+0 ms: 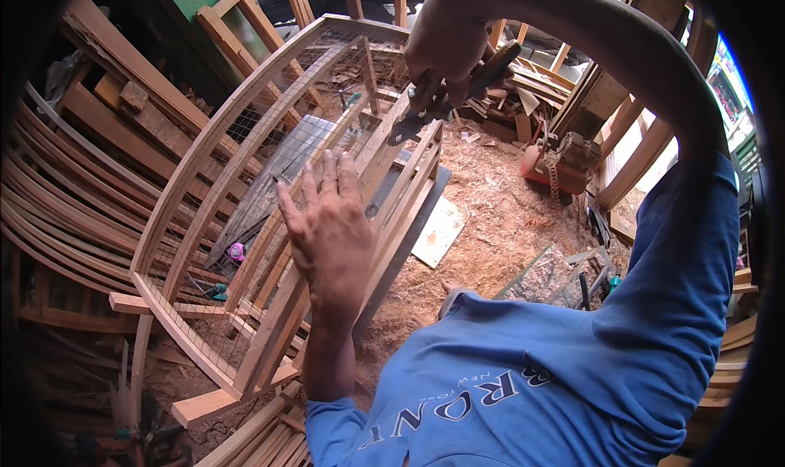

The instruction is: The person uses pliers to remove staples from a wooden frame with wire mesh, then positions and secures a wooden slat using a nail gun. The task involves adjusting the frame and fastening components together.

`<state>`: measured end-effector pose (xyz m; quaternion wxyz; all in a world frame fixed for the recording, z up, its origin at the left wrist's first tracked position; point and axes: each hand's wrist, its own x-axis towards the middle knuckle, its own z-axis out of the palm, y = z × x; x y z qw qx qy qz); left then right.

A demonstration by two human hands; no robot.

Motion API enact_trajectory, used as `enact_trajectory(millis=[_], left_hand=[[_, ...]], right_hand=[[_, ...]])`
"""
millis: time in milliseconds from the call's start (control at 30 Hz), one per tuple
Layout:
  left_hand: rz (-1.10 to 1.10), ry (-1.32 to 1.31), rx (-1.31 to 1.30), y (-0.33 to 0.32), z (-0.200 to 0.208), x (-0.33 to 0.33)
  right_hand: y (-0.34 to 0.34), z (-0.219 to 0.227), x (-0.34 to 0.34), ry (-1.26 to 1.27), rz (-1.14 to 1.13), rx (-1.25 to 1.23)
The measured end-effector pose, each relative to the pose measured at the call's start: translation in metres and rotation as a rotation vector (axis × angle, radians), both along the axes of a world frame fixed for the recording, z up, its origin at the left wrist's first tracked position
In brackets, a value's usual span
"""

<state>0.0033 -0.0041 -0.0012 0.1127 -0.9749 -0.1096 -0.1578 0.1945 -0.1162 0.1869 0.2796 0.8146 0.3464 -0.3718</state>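
Observation:
A wooden frame [192, 160] with curved sides and wire mesh [270, 99] stretched over it lies in front of me. My left hand [331, 230] rests palm down near its right-hand rails, fingers stretched out and holding nothing. Farther off, my right hand [450, 54] is wrapped round what looks like a pair of pliers [497, 65] with dark handles. Their metal head is down at a rail [380, 152] near the frame's far right corner. Whether the jaws grip any wire there is hidden.
Curved wooden strips [74, 209] are stacked along the left. Shavings [491, 230] cover the floor on the right, with a pale board [439, 231] and a red machine [556, 168] among them. More wooden slats [262, 434] lie at the near edge.

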Motion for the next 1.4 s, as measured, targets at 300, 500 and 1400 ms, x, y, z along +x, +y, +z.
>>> enact_trajectory(millis=[300,500,1400], left_hand=[[-0.001,0.05,-0.153,-0.001,0.004,0.0],[-0.014,0.021,-0.134,0.0,0.004,0.001],[-0.021,0.038,-0.084,0.0,0.001,-0.001]], right_hand=[[-0.118,-0.114,-0.02,0.129,-0.026,0.897],[-0.105,-0.277,-0.077,0.279,-0.58,1.455],[-0.005,-0.012,0.002,0.091,0.092,-0.064]])
